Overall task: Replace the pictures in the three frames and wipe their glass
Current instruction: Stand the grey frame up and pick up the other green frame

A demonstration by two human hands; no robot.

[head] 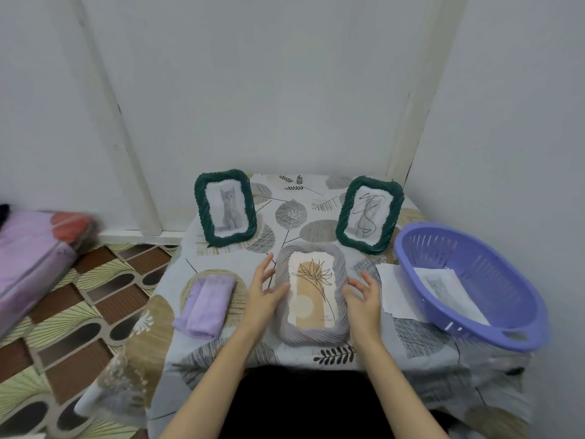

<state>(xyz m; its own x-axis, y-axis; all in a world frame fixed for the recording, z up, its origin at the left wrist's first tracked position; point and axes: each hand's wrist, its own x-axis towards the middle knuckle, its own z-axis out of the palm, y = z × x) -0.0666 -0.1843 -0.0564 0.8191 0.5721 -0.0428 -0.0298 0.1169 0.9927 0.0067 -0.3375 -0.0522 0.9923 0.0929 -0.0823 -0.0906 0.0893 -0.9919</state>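
The grey frame (311, 294) is lying flat near the table's front edge, its long axis running away from the person. The left hand (264, 291) and right hand (364, 297) are flanking its long sides, fingers relaxed and spread, grasping nothing, equally near. Beyond, two green frames (225, 208) are standing upright.

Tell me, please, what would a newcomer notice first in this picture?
First, the grey frame with a plant drawing, flat at the table's near middle, between the open left hand and right hand. Behind it stand two green frames: a cat picture at left, a scribbled one at right. A purple basket sits far right.
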